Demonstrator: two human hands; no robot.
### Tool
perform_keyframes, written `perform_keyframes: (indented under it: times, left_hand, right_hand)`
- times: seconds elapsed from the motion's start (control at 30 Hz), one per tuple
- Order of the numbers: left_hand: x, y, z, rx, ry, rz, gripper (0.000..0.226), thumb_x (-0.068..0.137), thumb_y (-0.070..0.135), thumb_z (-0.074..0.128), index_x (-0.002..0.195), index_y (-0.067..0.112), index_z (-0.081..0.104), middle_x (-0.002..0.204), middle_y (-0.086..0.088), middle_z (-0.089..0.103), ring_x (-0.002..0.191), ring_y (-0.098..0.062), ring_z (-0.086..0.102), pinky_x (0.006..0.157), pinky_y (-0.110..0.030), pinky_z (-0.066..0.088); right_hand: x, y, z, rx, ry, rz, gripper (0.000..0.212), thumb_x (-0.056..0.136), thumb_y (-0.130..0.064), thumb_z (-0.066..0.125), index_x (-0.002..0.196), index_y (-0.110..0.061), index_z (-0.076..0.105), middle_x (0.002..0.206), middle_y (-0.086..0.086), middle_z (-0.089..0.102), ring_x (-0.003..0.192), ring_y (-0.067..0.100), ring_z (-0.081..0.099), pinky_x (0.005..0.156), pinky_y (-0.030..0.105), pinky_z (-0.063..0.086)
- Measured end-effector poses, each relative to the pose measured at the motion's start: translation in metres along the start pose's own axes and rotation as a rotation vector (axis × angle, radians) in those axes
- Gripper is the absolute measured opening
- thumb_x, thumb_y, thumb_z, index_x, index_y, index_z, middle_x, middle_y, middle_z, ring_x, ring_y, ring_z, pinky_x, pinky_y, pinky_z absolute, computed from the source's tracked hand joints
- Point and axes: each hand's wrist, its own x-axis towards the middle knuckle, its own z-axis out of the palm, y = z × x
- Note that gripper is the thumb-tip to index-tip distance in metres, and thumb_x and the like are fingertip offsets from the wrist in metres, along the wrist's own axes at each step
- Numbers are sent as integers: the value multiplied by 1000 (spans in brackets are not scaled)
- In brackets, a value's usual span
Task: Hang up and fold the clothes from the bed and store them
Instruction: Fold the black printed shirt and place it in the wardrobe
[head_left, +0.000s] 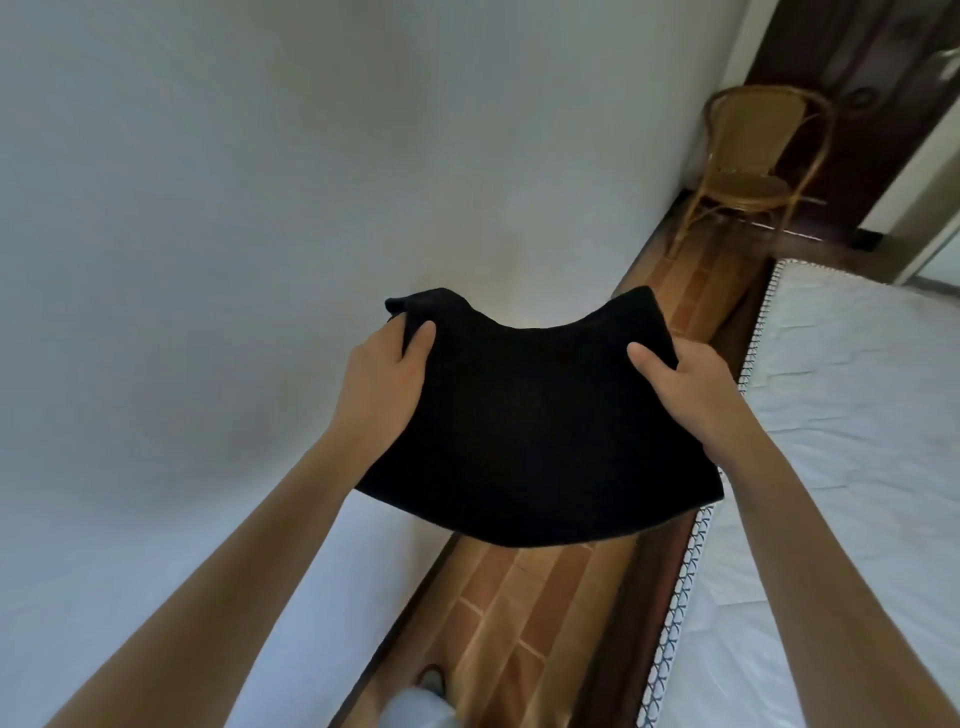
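Note:
A folded black garment hangs in the air in front of me, sagging in the middle. My left hand grips its far left corner, thumb on top and fingers underneath. At the far right corner my right hand holds it the same way. The bed with a white sheet lies to my right; no other clothes show on the part I see.
A white wall runs close along my left. A narrow strip of wooden floor lies between wall and bed. A rattan chair stands at the far end by a dark wooden door.

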Motion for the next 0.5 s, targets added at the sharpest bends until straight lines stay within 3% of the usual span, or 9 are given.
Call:
perform_keyframes:
  times: [0.13, 0.3, 0.4, 0.5]
  left_hand:
    - [62, 12, 38, -49, -130, 72, 32, 104, 33, 37, 118, 14, 60, 110, 0, 64, 95, -14, 58, 82, -29, 45]
    - [147, 15, 71, -244, -313, 15, 26, 104, 36, 39, 112, 27, 61, 114, 6, 63, 107, -16, 60, 100, -43, 47]
    - [190, 22, 90, -302, -395, 1, 34, 104, 35, 40, 129, 22, 59, 121, 6, 63, 112, -17, 59, 103, -44, 47]
    - [228, 36, 122, -314, -462, 6, 36, 104, 35, 40, 132, 20, 57, 123, 4, 63, 112, -19, 59, 103, -45, 47]
  right_hand:
    - [35, 11, -19, -68, 132, 79, 21, 100, -37, 52, 92, -20, 63, 85, -8, 63, 83, 9, 60, 69, 30, 45]
    - [83, 3, -34, -104, 268, 130, 23, 100, -35, 52, 93, -18, 66, 88, -2, 67, 86, 17, 63, 79, 37, 51]
    - [107, -1, -40, -113, 324, 170, 25, 101, -34, 51, 89, -16, 65, 87, -2, 67, 84, 14, 63, 74, 32, 51]
    - [131, 2, -45, -143, 386, 202, 25, 102, -34, 49, 95, -16, 65, 89, -2, 67, 85, 16, 63, 75, 32, 51]
